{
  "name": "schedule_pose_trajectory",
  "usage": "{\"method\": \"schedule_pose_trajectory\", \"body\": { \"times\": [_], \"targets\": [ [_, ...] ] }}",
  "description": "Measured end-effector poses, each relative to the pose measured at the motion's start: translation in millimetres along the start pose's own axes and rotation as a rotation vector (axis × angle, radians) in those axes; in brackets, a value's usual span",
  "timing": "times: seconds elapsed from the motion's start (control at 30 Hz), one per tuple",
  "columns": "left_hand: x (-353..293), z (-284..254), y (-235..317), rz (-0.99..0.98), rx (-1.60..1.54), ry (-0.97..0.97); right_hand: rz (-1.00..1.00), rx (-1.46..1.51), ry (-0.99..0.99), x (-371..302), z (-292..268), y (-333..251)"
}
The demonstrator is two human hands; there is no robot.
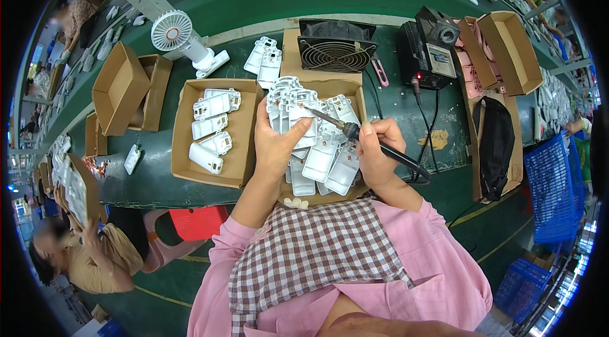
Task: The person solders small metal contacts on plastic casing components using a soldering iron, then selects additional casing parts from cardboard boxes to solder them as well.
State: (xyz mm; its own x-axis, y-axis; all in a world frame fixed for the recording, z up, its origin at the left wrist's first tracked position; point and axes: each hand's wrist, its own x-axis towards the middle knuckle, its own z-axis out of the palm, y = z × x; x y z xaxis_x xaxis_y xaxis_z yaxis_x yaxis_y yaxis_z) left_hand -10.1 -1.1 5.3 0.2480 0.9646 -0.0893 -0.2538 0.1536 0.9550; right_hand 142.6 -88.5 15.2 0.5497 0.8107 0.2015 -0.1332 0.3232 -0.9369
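While my left hand (274, 140) is gripping several white plastic housings (293, 103) above the middle cardboard box (336, 84), my right hand's (380, 147) fingers are clasping a soldering iron (350, 129), its tip pointing left toward them; a black fan (336, 55) is standing on the far side.

Bare table (155, 159) runs between the stacked boxes (120, 90) and the left box (239, 137), with one shell (132, 159) in that lane. The left hand (277, 140) fills the gap toward the middle box (347, 86); its white parts (288, 99) and the iron (349, 129) in the right hand (382, 153) block that box from above. Far of it stands the big fan (336, 45). Between fan and station (431, 58) a narrow lane holds a pink tool (380, 72). Right of the right hand, open table reaches the right box (517, 175), crossed by cords (427, 131).
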Motion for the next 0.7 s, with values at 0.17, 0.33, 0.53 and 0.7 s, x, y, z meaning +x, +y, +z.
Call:
{"method": "schedule_pose_trajectory", "body": {
  "times": [0.17, 0.33, 0.53, 0.7],
  "targets": [
    [0.4, 0.4, 1.0, -0.001, 0.008, -0.008, -0.003, -0.007, 0.010, 0.1, -0.3, 1.6],
    [-0.1, 0.1, 0.7, -0.002, 0.009, -0.004, -0.017, 0.005, -0.004, -0.2, -1.3, 0.9],
    [-0.2, 0.7, 1.7, -0.003, 0.004, -0.020, -0.023, 0.034, -0.030, 0.0, -2.6, 1.7],
    [0.1, 1.7, 0.9, -0.011, -0.005, -0.016, 0.001, 0.025, -0.022, 0.6, 0.3, -0.6]
  ]
}}
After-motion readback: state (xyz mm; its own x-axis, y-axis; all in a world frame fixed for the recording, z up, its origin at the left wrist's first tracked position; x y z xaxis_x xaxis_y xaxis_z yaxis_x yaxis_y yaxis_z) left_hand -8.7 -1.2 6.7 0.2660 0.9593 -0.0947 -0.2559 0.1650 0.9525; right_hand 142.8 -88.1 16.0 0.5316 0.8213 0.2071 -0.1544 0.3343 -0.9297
